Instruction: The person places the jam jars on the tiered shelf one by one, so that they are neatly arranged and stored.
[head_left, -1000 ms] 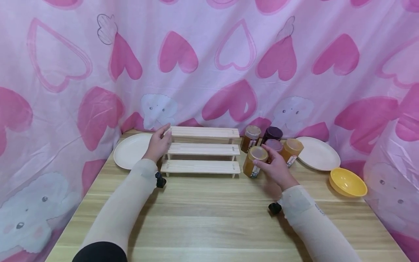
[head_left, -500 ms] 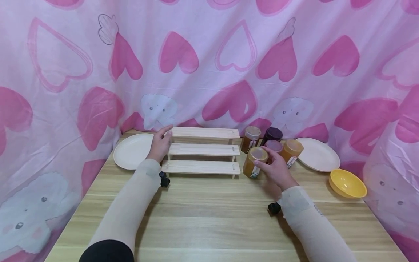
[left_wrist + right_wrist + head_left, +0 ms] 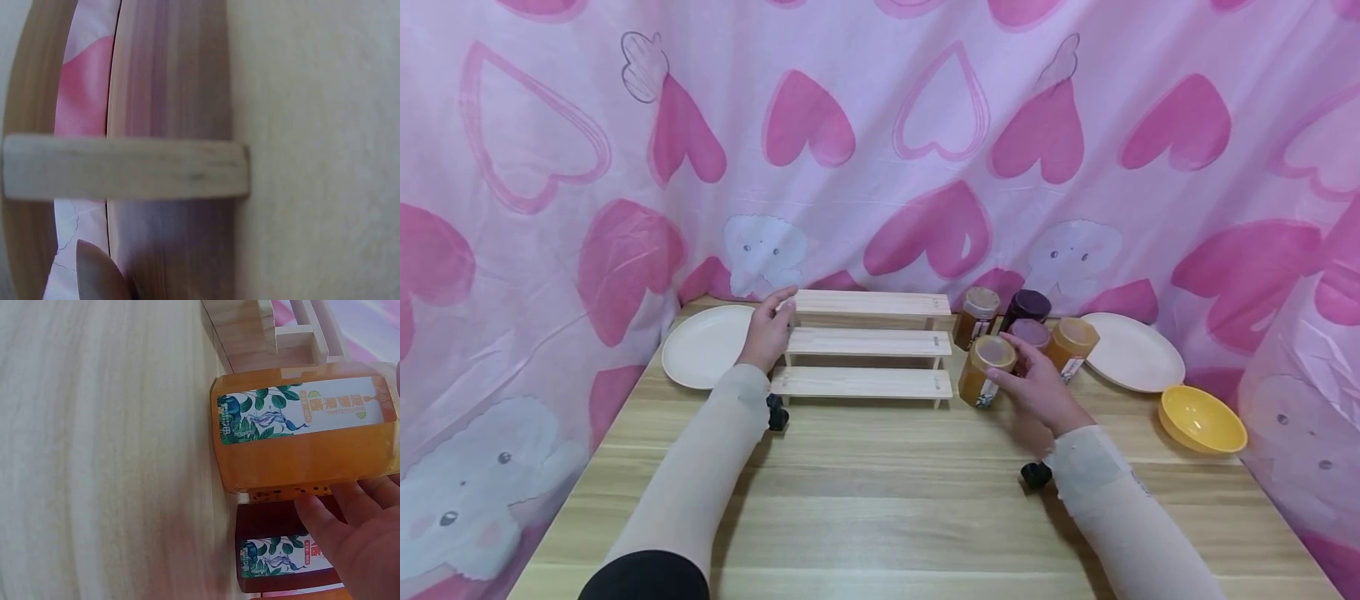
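A three-tier wooden display rack (image 3: 861, 382) stands on the table. My left hand (image 3: 767, 332) holds the left end of its top board, index finger and thumb near that end. The left wrist view shows a wooden leg (image 3: 125, 167) and one fingertip (image 3: 99, 275) up close. My right hand (image 3: 1041, 392) holds a honey-coloured jar (image 3: 977, 383) by its upper part, right of the lowest tier. In the right wrist view this jar (image 3: 300, 450) has a label with leaves and a peacock, and its base is at the tabletop. A darker jar (image 3: 275, 515) is beside it.
Behind the held jar stand an amber jar (image 3: 975, 325), a dark-lidded jar (image 3: 1028, 306), a purple-lidded jar (image 3: 1030, 333) and a yellow-lidded jar (image 3: 1071, 346). White plates lie left (image 3: 703, 350) and right (image 3: 1135, 354). A yellow bowl (image 3: 1202, 421) sits at the right edge.
The left hand has shifted slightly right along the rack's left end since a second ago. The right hand and its jar stay in nearly the same place.
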Demonstrator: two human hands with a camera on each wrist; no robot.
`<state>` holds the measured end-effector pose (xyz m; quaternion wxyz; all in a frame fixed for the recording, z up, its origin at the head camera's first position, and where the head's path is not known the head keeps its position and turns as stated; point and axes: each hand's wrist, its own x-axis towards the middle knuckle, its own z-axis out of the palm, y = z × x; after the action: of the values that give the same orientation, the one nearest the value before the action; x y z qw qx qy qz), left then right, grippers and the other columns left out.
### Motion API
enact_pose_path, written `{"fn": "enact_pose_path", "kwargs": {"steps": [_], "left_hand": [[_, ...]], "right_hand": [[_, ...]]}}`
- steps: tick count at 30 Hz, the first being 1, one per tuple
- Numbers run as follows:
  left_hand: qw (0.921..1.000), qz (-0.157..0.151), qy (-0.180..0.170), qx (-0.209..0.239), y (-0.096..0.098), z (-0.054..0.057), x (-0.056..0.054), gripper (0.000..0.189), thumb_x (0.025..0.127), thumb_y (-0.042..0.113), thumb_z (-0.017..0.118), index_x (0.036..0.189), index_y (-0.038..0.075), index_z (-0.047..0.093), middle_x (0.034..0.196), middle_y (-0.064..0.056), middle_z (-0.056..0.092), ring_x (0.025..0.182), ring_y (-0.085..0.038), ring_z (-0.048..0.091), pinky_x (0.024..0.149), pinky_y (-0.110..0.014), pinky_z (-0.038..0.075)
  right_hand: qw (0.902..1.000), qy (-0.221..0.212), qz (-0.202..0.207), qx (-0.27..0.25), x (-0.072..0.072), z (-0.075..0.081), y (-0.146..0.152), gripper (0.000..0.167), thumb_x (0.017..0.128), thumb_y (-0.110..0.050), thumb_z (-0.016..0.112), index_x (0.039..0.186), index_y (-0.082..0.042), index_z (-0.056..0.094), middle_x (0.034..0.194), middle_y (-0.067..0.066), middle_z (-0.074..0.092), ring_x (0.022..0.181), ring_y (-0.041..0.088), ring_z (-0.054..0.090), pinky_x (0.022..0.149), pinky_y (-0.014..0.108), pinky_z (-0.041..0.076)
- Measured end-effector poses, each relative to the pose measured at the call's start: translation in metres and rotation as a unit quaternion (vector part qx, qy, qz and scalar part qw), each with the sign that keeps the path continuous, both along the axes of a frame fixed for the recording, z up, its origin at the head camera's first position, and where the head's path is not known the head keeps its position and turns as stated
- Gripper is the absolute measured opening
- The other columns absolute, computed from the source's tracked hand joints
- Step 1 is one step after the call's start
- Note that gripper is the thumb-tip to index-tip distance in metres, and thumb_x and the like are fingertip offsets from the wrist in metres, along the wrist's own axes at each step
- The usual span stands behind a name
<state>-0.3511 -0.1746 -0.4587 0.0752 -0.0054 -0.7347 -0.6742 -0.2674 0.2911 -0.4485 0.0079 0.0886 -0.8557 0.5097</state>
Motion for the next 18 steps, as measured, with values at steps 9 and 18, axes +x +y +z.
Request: {"fn": "enact_pose_path", "kwargs": {"steps": [9,18], "left_hand": [[0.9997,-0.006,-0.019,-0.015,0.0007,0.0053,0.0042,0.045,0.112,0.040,0.050,0.154,0.024,0.055,0.065,0.009,0.044,0.053,-0.005,0.040,0.052,-0.022,0.039],[0.9985,-0.013,-0.040,-0.036,-0.0016,0.0099,0.0059,0.048,0.114,0.038,0.047,0.158,0.021,0.049,0.066,0.007,0.046,0.053,-0.006,0.040,0.052,-0.023,0.038]], "right_hand": [[0.9998,-0.018,0.004,-0.001,0.0070,0.0067,-0.0005,0.082,0.100,-0.027,0.076,0.167,-0.010,0.030,0.160,0.019,0.048,0.136,0.032,0.055,0.097,0.011,0.044],[0.9995,-0.022,0.019,-0.012,0.0074,0.0048,-0.0037,0.083,0.098,-0.023,0.078,0.166,-0.009,0.032,0.159,0.023,0.047,0.140,0.036,0.051,0.096,0.009,0.043]]}}
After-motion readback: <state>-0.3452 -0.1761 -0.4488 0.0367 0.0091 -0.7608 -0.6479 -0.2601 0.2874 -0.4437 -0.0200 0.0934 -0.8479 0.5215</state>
